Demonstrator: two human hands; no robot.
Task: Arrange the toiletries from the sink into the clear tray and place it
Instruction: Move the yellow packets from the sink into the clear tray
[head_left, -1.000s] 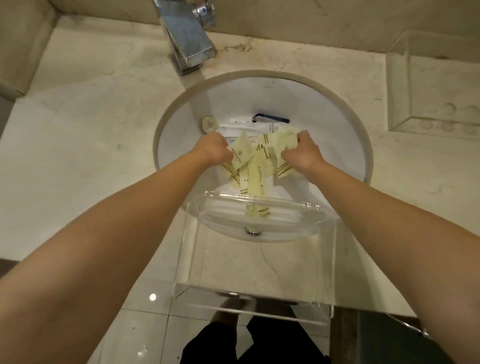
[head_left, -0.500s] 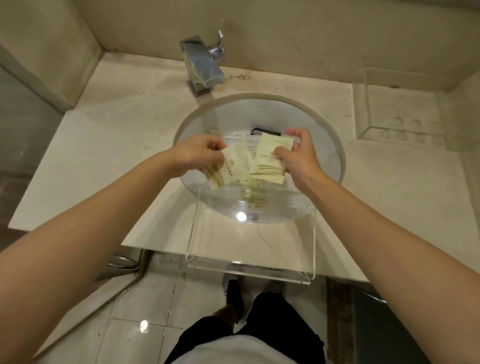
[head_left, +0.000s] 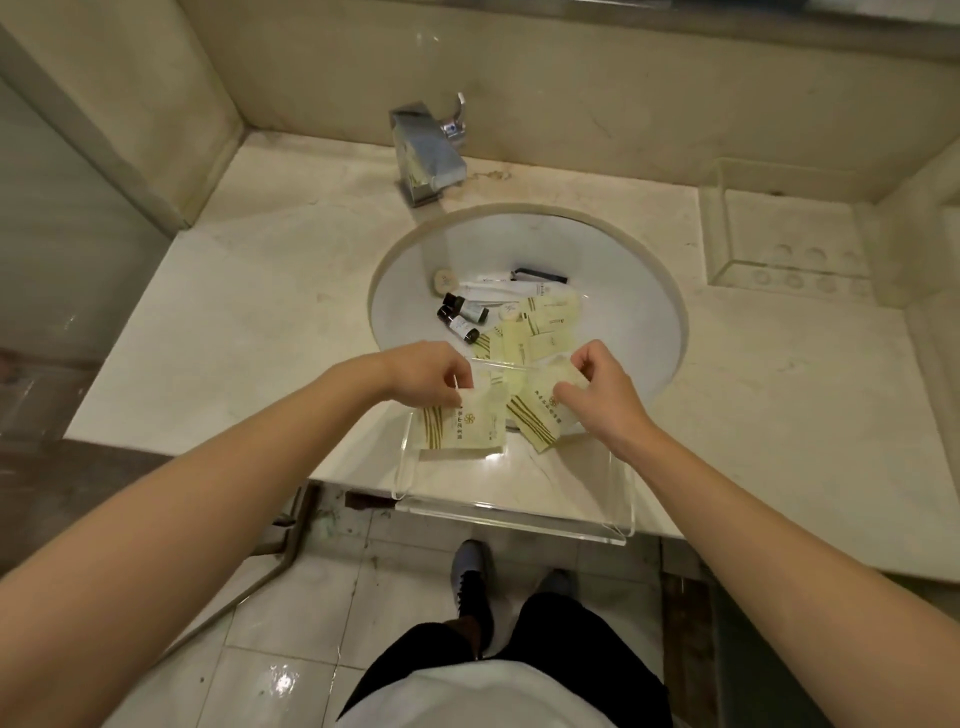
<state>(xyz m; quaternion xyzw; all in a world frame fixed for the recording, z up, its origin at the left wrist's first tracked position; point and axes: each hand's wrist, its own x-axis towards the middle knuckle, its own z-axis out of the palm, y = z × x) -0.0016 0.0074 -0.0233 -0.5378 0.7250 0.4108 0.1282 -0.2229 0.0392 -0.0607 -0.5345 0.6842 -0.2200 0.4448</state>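
Left hand (head_left: 426, 375) and right hand (head_left: 597, 395) each pinch a yellow sachet (head_left: 464, 427), fingertips hidden, over the clear tray (head_left: 519, 512) at the desk's front edge.

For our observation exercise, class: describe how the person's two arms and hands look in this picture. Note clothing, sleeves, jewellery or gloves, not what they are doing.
Both forearms are bare up to the picture's edge, with no sleeves in view. The left hand and the right hand wear no gloves. No rings, watch or wristband show on the sides facing the camera. Lower down, the person wears dark shorts and a dark shoe.
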